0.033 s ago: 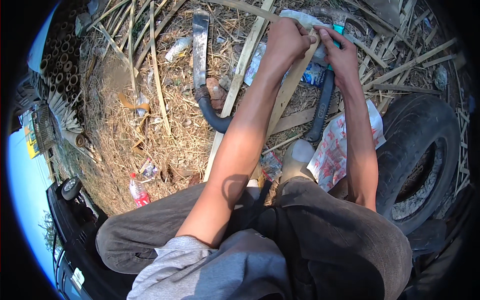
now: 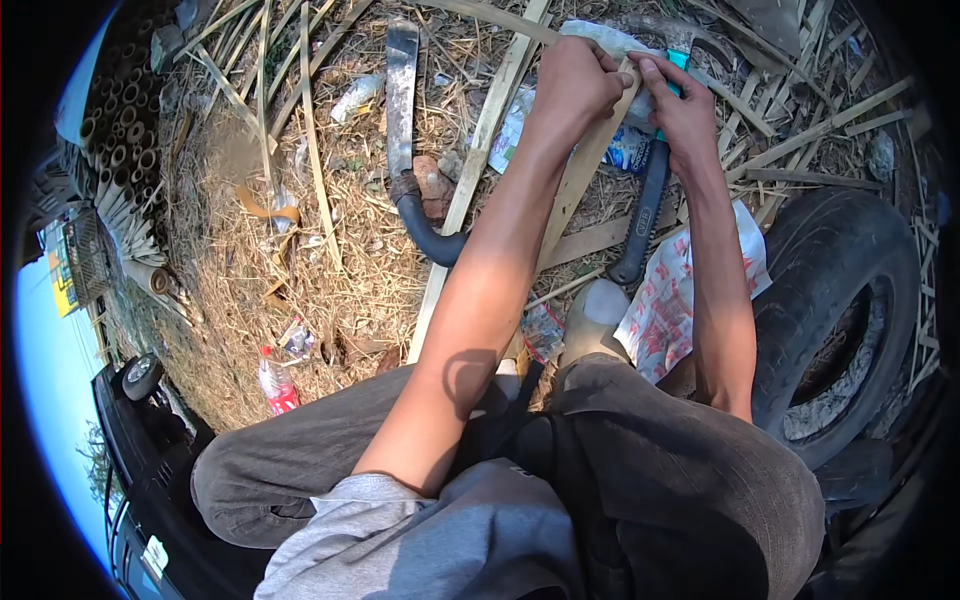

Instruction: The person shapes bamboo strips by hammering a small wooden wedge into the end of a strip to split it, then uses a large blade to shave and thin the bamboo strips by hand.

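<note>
My left hand (image 2: 578,82) is closed around the upper end of a flat split bamboo strip (image 2: 572,190) that slants down toward my knees. My right hand (image 2: 682,108) pinches the same strip's top end from the right, close against the left hand. Beneath my right wrist lies a tool with a long black handle (image 2: 645,215) and a teal part (image 2: 680,60) near my fingers; I cannot tell whether my hand touches it. A machete (image 2: 402,90) with a curved black handle (image 2: 428,232) rests on the straw to the left of my left forearm.
A second long bamboo strip (image 2: 470,190) lies under my left arm. An old tyre (image 2: 850,290) and a white printed bag (image 2: 680,305) are at right. A plastic bottle (image 2: 276,380), stacked bamboo tubes (image 2: 120,130) and a small wheel (image 2: 140,375) are at left. Straw and bamboo scraps cover the ground.
</note>
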`<state>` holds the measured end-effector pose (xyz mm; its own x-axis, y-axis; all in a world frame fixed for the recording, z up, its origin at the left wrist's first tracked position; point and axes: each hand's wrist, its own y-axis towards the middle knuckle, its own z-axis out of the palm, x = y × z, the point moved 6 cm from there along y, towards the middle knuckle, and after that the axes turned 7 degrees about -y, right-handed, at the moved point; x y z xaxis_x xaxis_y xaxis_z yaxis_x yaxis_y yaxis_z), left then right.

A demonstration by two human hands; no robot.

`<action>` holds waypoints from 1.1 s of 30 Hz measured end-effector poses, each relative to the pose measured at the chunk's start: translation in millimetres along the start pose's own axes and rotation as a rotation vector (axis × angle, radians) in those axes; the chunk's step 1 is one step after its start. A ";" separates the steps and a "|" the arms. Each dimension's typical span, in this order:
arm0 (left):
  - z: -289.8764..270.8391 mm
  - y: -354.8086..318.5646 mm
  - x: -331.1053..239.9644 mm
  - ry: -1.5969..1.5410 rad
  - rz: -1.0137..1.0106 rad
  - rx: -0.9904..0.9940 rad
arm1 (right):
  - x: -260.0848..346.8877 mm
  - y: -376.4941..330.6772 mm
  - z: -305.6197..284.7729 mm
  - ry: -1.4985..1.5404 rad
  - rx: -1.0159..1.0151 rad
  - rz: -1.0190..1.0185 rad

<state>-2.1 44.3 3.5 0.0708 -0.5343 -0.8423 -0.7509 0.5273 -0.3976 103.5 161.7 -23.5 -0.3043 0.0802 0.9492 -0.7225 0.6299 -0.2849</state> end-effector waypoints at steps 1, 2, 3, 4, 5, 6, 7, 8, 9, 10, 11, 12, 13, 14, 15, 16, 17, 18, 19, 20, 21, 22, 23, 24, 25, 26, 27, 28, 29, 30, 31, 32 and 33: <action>0.0 -1.2 1.1 -0.045 -0.010 -0.034 | -1.0 0.7 1.5 0.002 0.004 -0.002; -1.5 -2.1 2.7 -0.090 -0.020 -0.068 | -3.1 0.8 2.0 -0.016 0.000 0.010; -2.5 -2.3 3.8 -0.088 -0.020 -0.073 | -5.4 1.3 2.7 -0.034 -0.004 0.022; -1.5 -3.0 2.5 -0.095 -0.035 -0.077 | -3.2 0.4 1.5 -0.038 -0.007 0.020; -1.0 -3.4 1.4 -0.101 -0.051 -0.082 | -1.8 -0.3 0.7 -0.045 -0.007 0.027; -1.6 -3.5 -0.1 -0.103 -0.049 -0.080 | -0.3 -0.5 -0.1 -0.052 -0.007 0.034; -2.5 -3.8 1.0 -0.141 -0.034 -0.081 | -0.4 -0.5 -1.0 -0.054 -0.010 0.036; -2.8 -4.0 1.8 -0.179 -0.019 -0.083 | -1.0 0.0 -0.4 -0.031 0.008 0.045; -1.4 -3.6 2.7 -0.181 -0.020 -0.081 | -1.9 0.0 0.4 -0.008 0.026 0.055; -1.9 -3.7 0.3 -0.167 0.003 -0.098 | -1.9 -0.2 1.3 -0.007 0.028 0.056; -2.7 -4.2 -1.9 -0.152 0.025 -0.115 | -2.3 -0.4 2.1 0.008 0.023 0.063; -2.6 -4.5 -2.6 -0.150 0.023 -0.118 | -2.7 -0.8 3.0 0.023 0.018 0.069; -1.1 -3.5 -4.2 -0.165 0.028 -0.120 | -3.7 -0.2 1.3 0.023 0.017 0.069; -0.2 -3.0 -5.3 -0.179 0.033 -0.122 | -5.3 1.1 0.0 0.039 0.036 0.069; 0.7 -3.4 -5.5 -0.178 0.033 -0.121 | -6.5 2.4 -0.8 0.056 0.054 0.069; 2.0 -3.3 -5.9 -0.163 0.033 -0.131 | -9.3 4.5 -3.3 0.056 0.049 0.068; 3.6 -2.9 -6.6 -0.148 0.034 -0.140 | -11.7 6.7 -5.3 0.081 0.048 0.062; 5.5 -1.7 -7.8 -0.148 0.037 -0.134 | -14.0 8.9 -8.2 0.105 0.046 0.056; 3.1 -1.1 -4.5 -0.158 0.015 -0.149 | -12.2 8.6 -5.2 0.107 0.047 0.057; 1.6 -0.9 -1.4 -0.167 -0.006 -0.163 | -11.0 8.5 -3.4 0.072 0.015 0.065; 1.9 -1.5 0.4 -0.165 -0.006 -0.163 | -9.7 8.0 -1.9 0.036 -0.018 0.073; 0.5 -2.5 -1.5 -0.149 0.021 -0.193 | -6.7 6.7 0.1 0.036 -0.019 0.072; -1.1 -3.2 -3.6 -0.132 0.047 -0.224 | -3.3 4.1 0.0 -0.001 -0.054 0.075; -1.7 -2.7 -4.3 -0.132 0.049 -0.224 | -0.7 2.7 -1.1 -0.039 -0.088 0.078; 0.2 -1.6 -4.8 -0.103 0.045 -0.194 | -2.3 3.4 -2.4 -0.039 -0.090 0.078; 2.2 -0.6 -5.2 -0.073 0.042 -0.165 | -4.4 4.0 -3.7 -0.068 -0.089 0.084; 3.1 -0.4 -5.3 -0.074 0.041 -0.164 | -6.6 4.6 -4.6 -0.097 -0.089 0.091; 4.0 -1.5 -4.6 -0.096 0.039 -0.157 | -9.2 5.1 -4.7 -0.099 -0.089 0.091; 4.7 -2.1 -3.8 -0.119 0.036 -0.151 | -6.8 6.0 -5.5 -0.135 -0.110 0.007; 6.0 -2.8 -3.3 -0.122 0.035 -0.150 | -4.5 6.5 -6.4 -0.171 -0.132 -0.078; 4.6 -3.7 -0.9 -0.167 0.038 -0.186 | -2.0 5.3 -3.6 -0.171 -0.126 -0.078; 3.7 -4.2 1.3 -0.213 0.041 -0.222 | 0.4 2.8 -1.9 -0.191 -0.132 -0.067; 4.8 -4.4 3.4 -0.214 0.038 -0.228 | 1.9 2.5 0.5 -0.201 -0.132 -0.062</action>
<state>4.6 43.4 0.6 0.1585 -0.3535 -0.9219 -0.8818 0.3694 -0.2932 100.9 163.0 -22.5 -0.3889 -0.1089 0.9148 -0.6601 0.7256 -0.1943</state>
